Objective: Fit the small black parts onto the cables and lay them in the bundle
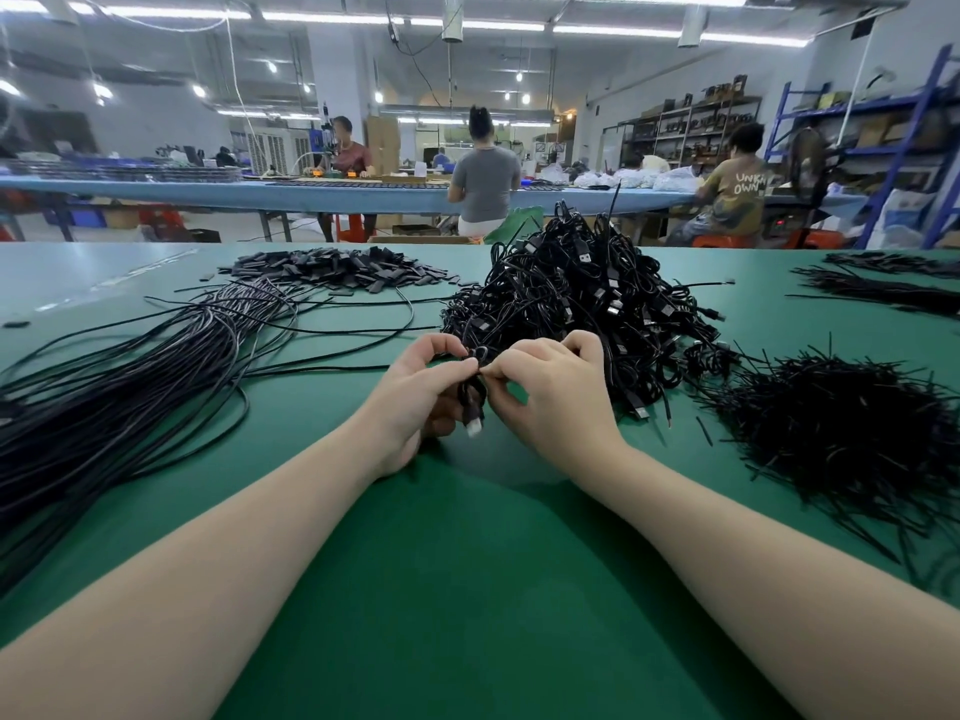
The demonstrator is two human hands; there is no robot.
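My left hand (421, 402) and my right hand (556, 392) meet over the green table (467, 563), both pinching one coiled black cable (474, 402) whose light plug end hangs down between them. Just behind them rises a big heap of coiled black cables with plugs (582, 298). A bundle of long straightened cables (119, 376) fans out on the left. A flat pile of small black parts (337, 270) lies at the back left. What my fingertips pinch at the top of the coil is too small to tell.
A mound of short black ties (852, 439) lies at the right, with more black strands (883, 283) at the far right. Beyond the table edge, people sit at a long blue bench (311, 194); shelving stands at the back right.
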